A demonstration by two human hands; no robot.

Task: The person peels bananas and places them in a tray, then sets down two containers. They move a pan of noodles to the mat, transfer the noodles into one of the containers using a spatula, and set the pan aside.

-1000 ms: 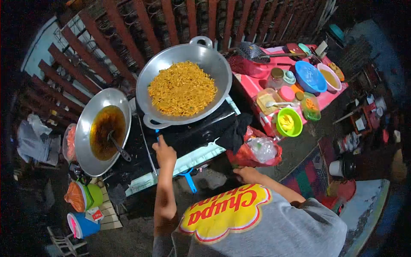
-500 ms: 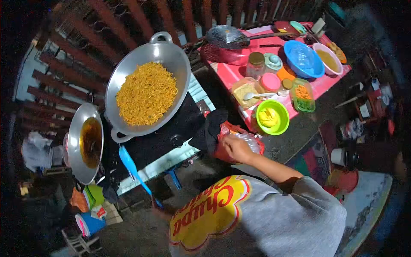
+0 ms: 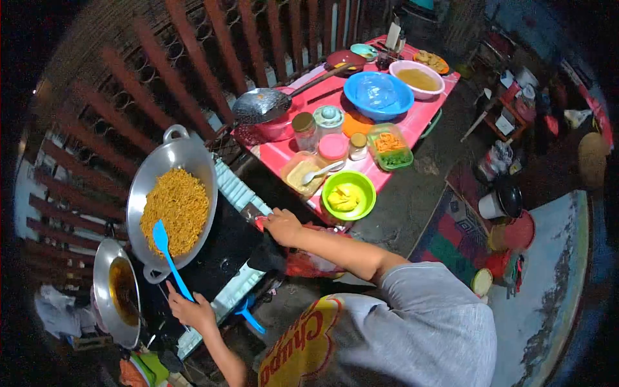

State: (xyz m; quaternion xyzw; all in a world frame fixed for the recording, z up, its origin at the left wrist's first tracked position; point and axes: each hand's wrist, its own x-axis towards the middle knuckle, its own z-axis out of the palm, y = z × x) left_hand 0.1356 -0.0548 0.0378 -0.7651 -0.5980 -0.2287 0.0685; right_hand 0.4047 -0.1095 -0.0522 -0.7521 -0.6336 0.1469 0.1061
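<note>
My left hand (image 3: 195, 314) is closed around the handle of a blue spatula (image 3: 173, 264), whose head rests on the fried noodles (image 3: 182, 209). These noodles fill the middle of a large two-handled wok (image 3: 137, 187) on the stove. My right hand (image 3: 282, 227) is at the stove's right edge, fingers bent down by a small packet with a red part (image 3: 259, 222). What its fingers grip, if anything, is hidden. Just below that hand lies a red plastic bag (image 3: 309, 261).
A smaller pan of oil (image 3: 97, 277) stands at left. On the pink-covered table (image 3: 258, 151) are a green bowl (image 3: 369, 197), a blue basin (image 3: 393, 109), jars, a vegetable container (image 3: 390, 151) and a dark pan (image 3: 261, 106). A wooden railing (image 3: 187, 58) runs behind.
My left hand has come up from beside my shirt, and the blue spatula now reaches into the wok. My right hand has moved from the red bag to the stove edge. The view has shifted.
</note>
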